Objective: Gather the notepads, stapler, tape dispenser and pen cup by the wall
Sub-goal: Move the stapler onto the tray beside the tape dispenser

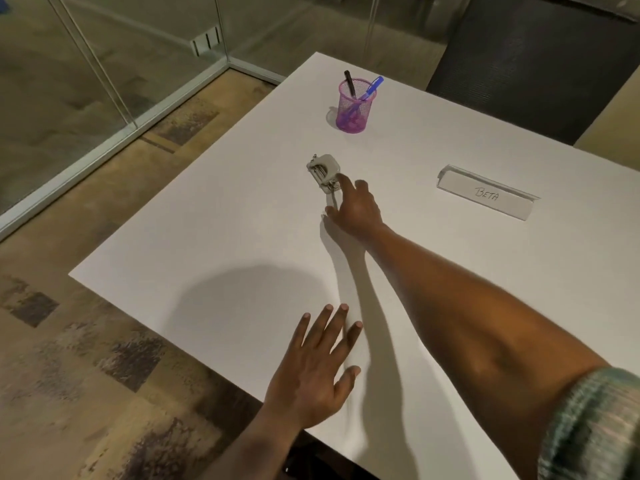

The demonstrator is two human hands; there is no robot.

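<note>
A small grey metal stapler [322,172] lies on the white table [214,237] near its middle. My right hand [353,207] reaches out beside it, fingers apart, the index fingertip touching the stapler's near right end; it holds nothing. A purple mesh pen cup [352,106] with a black pen and a blue pen stands farther back, toward the table's far corner. My left hand [317,368] rests flat on the table by the near edge, fingers spread. No notepads or tape dispenser are in view.
A clear name plate [486,192] reading "BETA" lies to the right of the stapler. A dark chair [540,60] stands behind the table's far edge. A glass wall [114,81] with a metal frame runs along the left, beyond patterned carpet.
</note>
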